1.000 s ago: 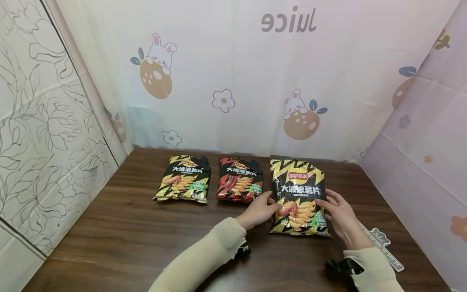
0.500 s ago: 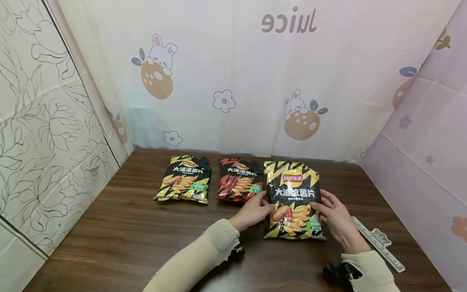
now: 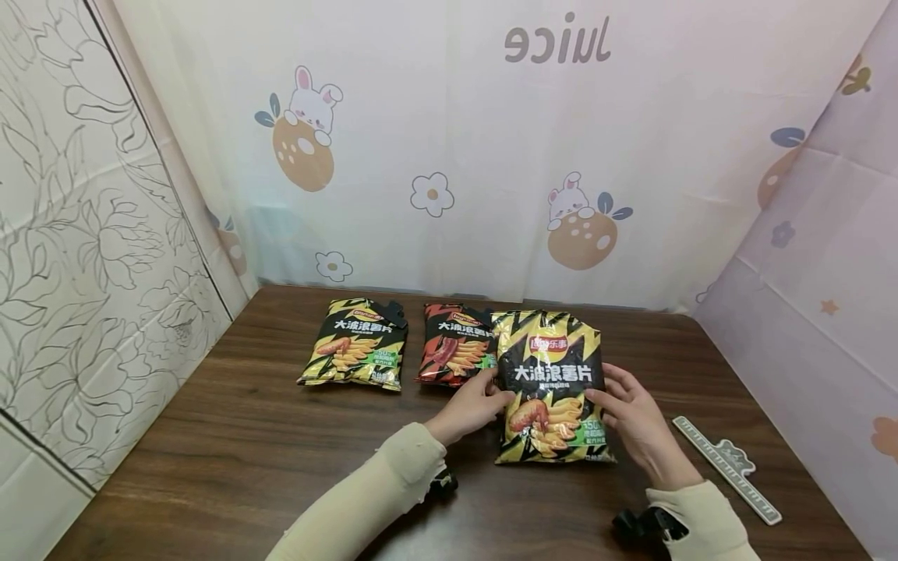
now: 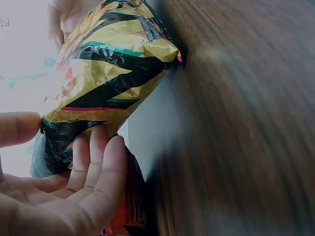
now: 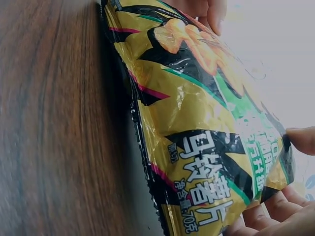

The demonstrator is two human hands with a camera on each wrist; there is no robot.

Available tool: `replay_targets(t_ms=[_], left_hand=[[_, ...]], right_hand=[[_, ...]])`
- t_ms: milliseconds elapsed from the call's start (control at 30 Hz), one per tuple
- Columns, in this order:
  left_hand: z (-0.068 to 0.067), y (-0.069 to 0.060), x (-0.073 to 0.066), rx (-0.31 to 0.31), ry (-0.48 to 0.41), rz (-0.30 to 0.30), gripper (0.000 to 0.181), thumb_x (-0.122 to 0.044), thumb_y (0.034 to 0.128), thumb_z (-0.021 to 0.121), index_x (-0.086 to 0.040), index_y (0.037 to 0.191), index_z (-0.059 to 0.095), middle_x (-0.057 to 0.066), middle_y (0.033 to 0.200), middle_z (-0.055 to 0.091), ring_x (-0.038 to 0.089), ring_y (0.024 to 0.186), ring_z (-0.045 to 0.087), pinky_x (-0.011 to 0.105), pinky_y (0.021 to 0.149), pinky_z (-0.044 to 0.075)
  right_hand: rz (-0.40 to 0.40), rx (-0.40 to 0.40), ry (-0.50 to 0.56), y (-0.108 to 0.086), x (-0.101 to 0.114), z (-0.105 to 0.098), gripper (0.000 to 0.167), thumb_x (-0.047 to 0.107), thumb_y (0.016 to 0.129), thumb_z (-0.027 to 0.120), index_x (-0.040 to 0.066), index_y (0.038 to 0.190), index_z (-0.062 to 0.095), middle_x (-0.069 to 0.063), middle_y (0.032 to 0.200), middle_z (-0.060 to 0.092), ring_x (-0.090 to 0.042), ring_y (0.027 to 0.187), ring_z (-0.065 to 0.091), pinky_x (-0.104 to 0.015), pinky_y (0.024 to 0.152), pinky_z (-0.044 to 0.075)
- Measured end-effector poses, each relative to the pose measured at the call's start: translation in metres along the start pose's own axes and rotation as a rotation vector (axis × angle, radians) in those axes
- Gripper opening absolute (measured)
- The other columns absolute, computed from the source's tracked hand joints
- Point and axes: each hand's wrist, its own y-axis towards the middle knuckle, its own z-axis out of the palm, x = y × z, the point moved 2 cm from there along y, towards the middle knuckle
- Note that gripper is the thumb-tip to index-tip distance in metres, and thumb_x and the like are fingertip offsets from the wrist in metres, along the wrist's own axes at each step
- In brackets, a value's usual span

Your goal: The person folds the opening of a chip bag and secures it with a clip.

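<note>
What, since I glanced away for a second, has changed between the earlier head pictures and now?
The held chip bag moved left and slightly toward the person; in the head view it now covers the right edge of the red bag. The left hand and right hand moved with it, neither letting go. The red bag, leftmost yellow-and-black bag and white ruler-like strip stayed put.

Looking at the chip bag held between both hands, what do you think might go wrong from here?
The glossy yellow-and-black foil chip bag might slip, since the left hand and right hand grip only its sides. The left hand could nudge the red-and-black foil chip bag, which lies close by on the table. Squeezing harder might crumple the held bag, whose foil shows creases.
</note>
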Motion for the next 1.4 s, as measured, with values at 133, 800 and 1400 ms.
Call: replay_targets(t_ms=[133, 800, 1400], left_hand=[[-0.003, -0.003, 0.001, -0.010, 0.015, -0.004, 0.067, -0.034, 0.0972, 0.060, -0.007, 0.152, 0.032, 0.007, 0.097, 0.057, 0.026, 0.086, 0.063, 0.037, 0.071, 0.051], [-0.021, -0.016, 0.008, -0.060, 0.005, -0.020, 0.083, -0.044, 0.0936, 0.063, -0.008, 0.156, 0.023, 0.017, 0.155, 0.034, 0.036, 0.134, 0.046, 0.055, 0.104, 0.042], [-0.049, -0.029, 0.016, -0.092, 0.014, 0.002, 0.089, -0.038, 0.0904, 0.070, -0.005, 0.156, 0.020, 0.021, 0.159, 0.027, 0.042, 0.142, 0.033, 0.057, 0.110, 0.035]], right_hand=[[0.005, -0.004, -0.003, -0.001, 0.001, 0.004, 0.075, 0.021, 0.095, 0.065, 0.009, 0.153, 0.020, 0.023, 0.106, 0.054, 0.002, 0.092, 0.056, -0.024, 0.075, 0.047], [-0.054, 0.028, 0.032, -0.006, 0.004, 0.029, 0.059, 0.017, 0.094, 0.066, 0.012, 0.142, 0.032, 0.021, 0.103, 0.059, 0.000, 0.092, 0.060, -0.025, 0.078, 0.049], [-0.059, 0.074, 0.040, -0.009, 0.008, 0.061, 0.049, 0.010, 0.092, 0.067, 0.010, 0.130, 0.036, 0.011, 0.103, 0.060, -0.004, 0.093, 0.062, -0.029, 0.082, 0.052]])
